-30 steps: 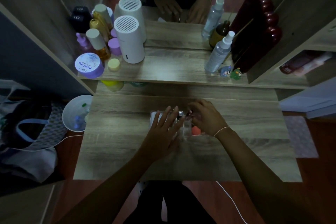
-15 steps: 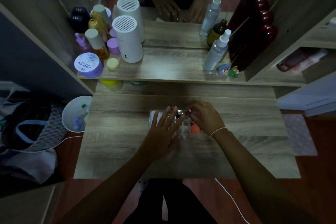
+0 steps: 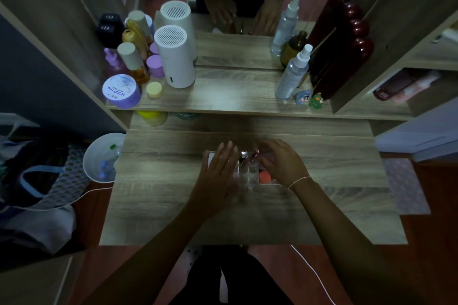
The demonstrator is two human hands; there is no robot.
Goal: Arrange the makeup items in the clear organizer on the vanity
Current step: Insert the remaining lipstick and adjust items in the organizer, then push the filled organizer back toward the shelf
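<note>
A clear organizer (image 3: 249, 174) sits in the middle of the wooden vanity top (image 3: 158, 195). My left hand (image 3: 219, 177) lies flat over its left part with fingers spread, holding nothing I can see. My right hand (image 3: 282, 162) is over its right part, fingertips pinched on a small dark red makeup item (image 3: 255, 153) at the organizer's back edge. An orange round item (image 3: 264, 176) lies inside, just under my right hand. The dim light hides the other contents.
The raised shelf holds a white cylinder (image 3: 174, 59), a purple jar (image 3: 122, 90), several bottles, a spray bottle (image 3: 293, 72) and two small figurines (image 3: 309, 98). A mirror stands behind. A white bin (image 3: 99, 158) and a bag sit left of the table.
Both hands stay over the organizer. My right hand's fingertips have shifted slightly at its back edge with the small item.
</note>
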